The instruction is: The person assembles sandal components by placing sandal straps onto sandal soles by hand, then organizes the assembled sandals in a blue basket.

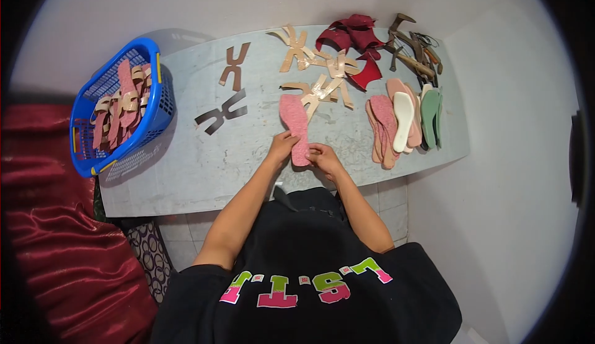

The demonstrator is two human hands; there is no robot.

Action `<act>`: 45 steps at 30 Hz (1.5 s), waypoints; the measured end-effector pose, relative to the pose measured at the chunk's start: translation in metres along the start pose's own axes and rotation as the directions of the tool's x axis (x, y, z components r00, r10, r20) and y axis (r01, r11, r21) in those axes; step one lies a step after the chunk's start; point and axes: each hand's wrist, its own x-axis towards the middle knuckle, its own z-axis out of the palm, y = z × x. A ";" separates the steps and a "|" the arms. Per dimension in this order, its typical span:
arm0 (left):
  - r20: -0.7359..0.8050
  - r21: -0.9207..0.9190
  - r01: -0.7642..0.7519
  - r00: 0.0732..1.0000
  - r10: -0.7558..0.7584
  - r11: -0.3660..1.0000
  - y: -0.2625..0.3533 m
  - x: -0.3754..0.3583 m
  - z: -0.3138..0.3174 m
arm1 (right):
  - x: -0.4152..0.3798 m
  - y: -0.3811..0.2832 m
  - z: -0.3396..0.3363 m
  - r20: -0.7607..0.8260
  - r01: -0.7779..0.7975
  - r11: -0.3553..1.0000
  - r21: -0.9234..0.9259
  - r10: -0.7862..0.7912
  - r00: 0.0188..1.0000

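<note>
nearest the camera was the person's black shirt [310, 263] with pink and green lettering, and beside it a red satin cloth [56, 220]. past that, both forearms reached onto the pale desk [186, 176]. the left hand [282, 145] was closed on the near edge of a pink insole [295, 127], and the right hand [323, 159] pinched its near tip; the insole lay flat on the desk, running away from the body.

just beyond it lay tan strap pieces [319, 90], touching its far end, so a careless lift might have dragged them askew. to the right a stack of soles [403, 121] sat near the desk's edge, where a swinging elbow could have knocked it off. to the left, two dark strap cutouts [226, 111] lay loose. the blue basket [121, 105] overhung the desk's left end and looked liable to tip if bumped. farthest were red leather pieces [353, 40] and tools [415, 49].
</note>
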 end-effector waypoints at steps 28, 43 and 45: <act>0.258 0.937 -0.330 0.872 0.416 0.111 0.088 -0.011 -0.076 | 0.035 -0.046 0.045 0.433 0.557 0.197 -0.807 -0.444 0.784; -0.163 0.753 -0.139 0.908 0.387 0.643 0.122 0.207 -0.043 | 0.236 -0.156 -0.004 -0.231 0.317 0.610 -0.726 -0.651 0.723; -0.213 0.650 -0.062 0.942 0.259 0.757 0.115 0.218 -0.046 | 0.237 -0.154 -0.006 -0.239 0.287 0.593 -0.752 -0.652 0.720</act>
